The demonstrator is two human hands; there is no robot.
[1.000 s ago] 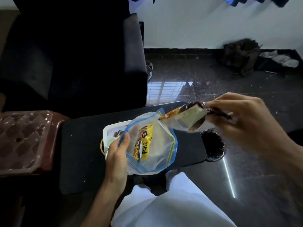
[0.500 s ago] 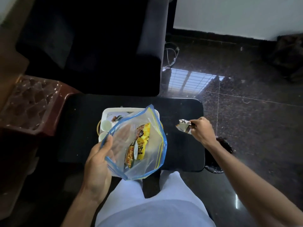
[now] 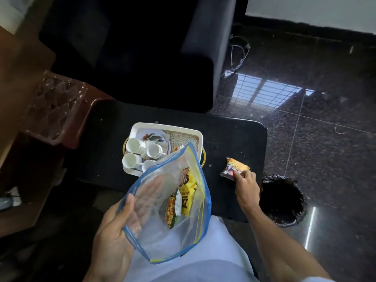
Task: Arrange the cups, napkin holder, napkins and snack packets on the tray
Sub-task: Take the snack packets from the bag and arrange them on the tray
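Observation:
A white tray (image 3: pixel 200 137) sits on the black table (image 3: pixel 234 135) and holds several white cups (image 3: pixel 133 144) on its left side. My left hand (image 3: pixel 114 237) holds a clear zip bag (image 3: pixel 177 231) with a blue rim over my lap, fingers inside it. Yellow snack packets (image 3: pixel 188 192) lie in the bag. My right hand (image 3: pixel 246 187) pinches a dark and orange snack packet (image 3: pixel 234 168) that rests on the table to the right of the tray. The bag hides the tray's near right corner.
A dark sofa (image 3: pixel 142 47) stands behind the table. A brown plastic stool (image 3: pixel 55 110) is at the left. A black-lined bin (image 3: pixel 282 200) stands on the glossy floor by the table's right end. A cable (image 3: pixel 239 53) lies near the wall.
My right hand has lowered the snack packet from mid-air onto the table right of the tray. The view has tilted down, showing the cups on the tray. The left hand keeps the bag.

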